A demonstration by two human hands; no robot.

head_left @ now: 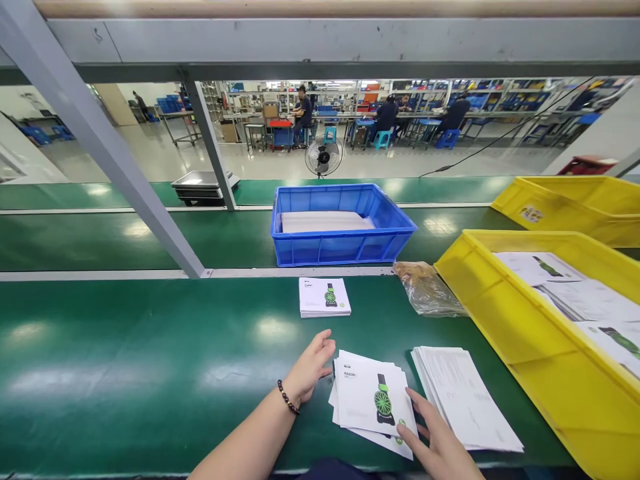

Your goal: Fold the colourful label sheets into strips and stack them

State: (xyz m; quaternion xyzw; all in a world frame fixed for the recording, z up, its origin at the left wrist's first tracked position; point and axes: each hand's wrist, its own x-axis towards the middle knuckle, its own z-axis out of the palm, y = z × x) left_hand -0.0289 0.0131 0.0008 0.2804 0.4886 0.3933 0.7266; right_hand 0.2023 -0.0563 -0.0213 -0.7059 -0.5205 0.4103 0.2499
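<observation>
A loose stack of white printed booklets (363, 397) lies on the green work surface in front of me, its sheets slightly fanned. The top one carries a picture of a green and black device and the word RAZOR. Beside its left edge is my left hand (313, 370), fingers apart and a little bent, holding nothing. At the opposite edge, my right hand (435, 433) touches the stack with its fingers spread. Farther back sits a neat pile of similar booklets (325, 298). To the right lies a stack of white printed sheets (465, 400).
A yellow bin (520, 347) with more booklets stands at right, another yellow bin (575, 200) behind it. Beyond the neat pile is a blue crate (340, 250) holding pale sheets. A clear plastic bag (430, 293) lies nearby. A slanted metal post (120, 147) rises at left.
</observation>
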